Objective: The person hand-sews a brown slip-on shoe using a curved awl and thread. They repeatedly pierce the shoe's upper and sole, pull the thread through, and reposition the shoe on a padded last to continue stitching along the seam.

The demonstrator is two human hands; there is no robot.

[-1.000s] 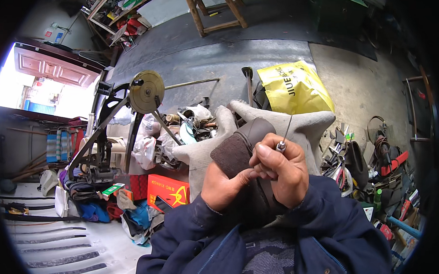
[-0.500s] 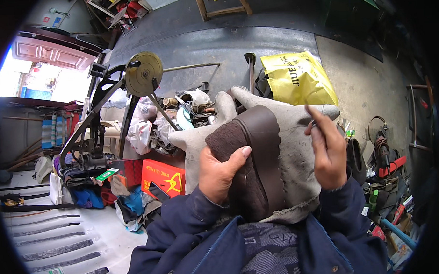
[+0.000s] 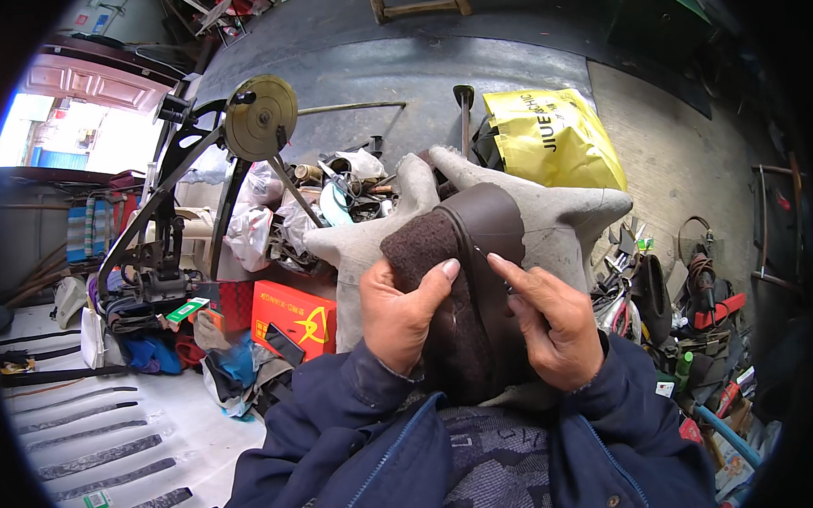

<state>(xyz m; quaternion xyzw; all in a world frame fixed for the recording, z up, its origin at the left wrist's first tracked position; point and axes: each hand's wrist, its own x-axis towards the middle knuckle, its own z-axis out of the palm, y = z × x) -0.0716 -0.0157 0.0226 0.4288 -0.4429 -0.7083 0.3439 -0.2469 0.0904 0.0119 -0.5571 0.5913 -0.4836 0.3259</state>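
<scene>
A dark brown fleece-lined boot (image 3: 503, 327) lies over the grey cloth on my lap, its fuzzy lining folded outward along the left side. My left hand (image 3: 401, 310) grips that folded edge, thumb on top of the fleece. Close by on the right, my right hand (image 3: 552, 325) is pinched at the boot's seam, index finger stretched toward it. A thin, needle-like tip shows just beyond that fingertip, and a bit of metal glints between the fingers. Any thread is too fine to make out.
A hand-cranked sewing machine (image 3: 261, 118) with a large wheel stands at left. Near it are a red box (image 3: 292, 319) and a dark phone (image 3: 284, 344). Beyond my lap lie a yellow bag (image 3: 555, 146) and heaped scraps. Tools and a red-handled item (image 3: 720, 311) crowd the right.
My right hand has come down and left, from raised beside the boot to its seam. My left hand keeps its grip on the fleece edge. The view has shifted slightly.
</scene>
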